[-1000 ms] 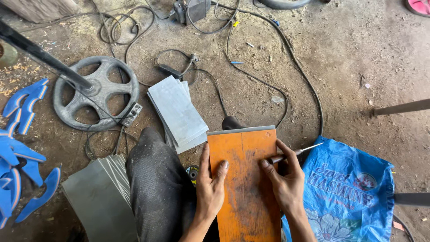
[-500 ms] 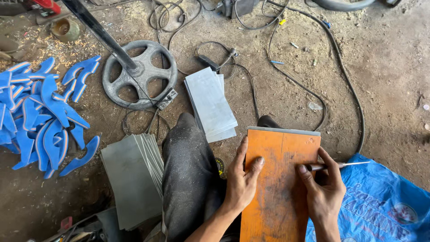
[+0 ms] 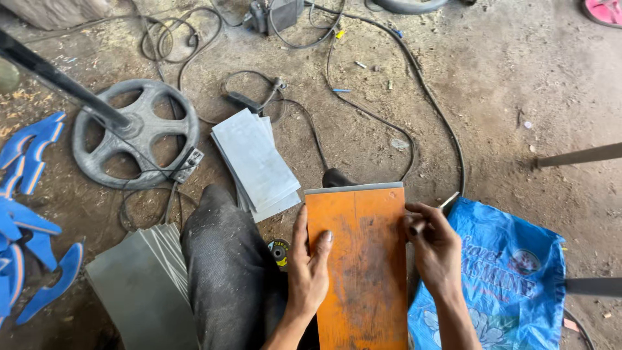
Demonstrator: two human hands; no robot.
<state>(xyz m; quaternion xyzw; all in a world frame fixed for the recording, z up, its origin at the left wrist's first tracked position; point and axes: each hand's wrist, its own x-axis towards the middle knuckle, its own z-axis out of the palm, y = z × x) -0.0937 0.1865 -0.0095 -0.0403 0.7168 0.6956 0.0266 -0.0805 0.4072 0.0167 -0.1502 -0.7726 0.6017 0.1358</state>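
An orange rectangular plate lies lengthwise in front of me over a grey metal sheet whose edge shows at its far end. My left hand rests flat on the plate's left edge, fingers spread, holding it down. My right hand sits at the plate's right edge, fingers closed on a thin metal scriber whose tip points up and away. My knee in dark trousers is left of the plate.
A stack of grey metal sheets lies ahead, another stack at lower left. A wheel-shaped stand base with a pole, blue cut shapes, black cables, a blue sack and a small grinding disc surround me.
The view swung left then back right. My right hand moved up along the plate's right edge with the scriber. My left hand stays pressed on the plate.
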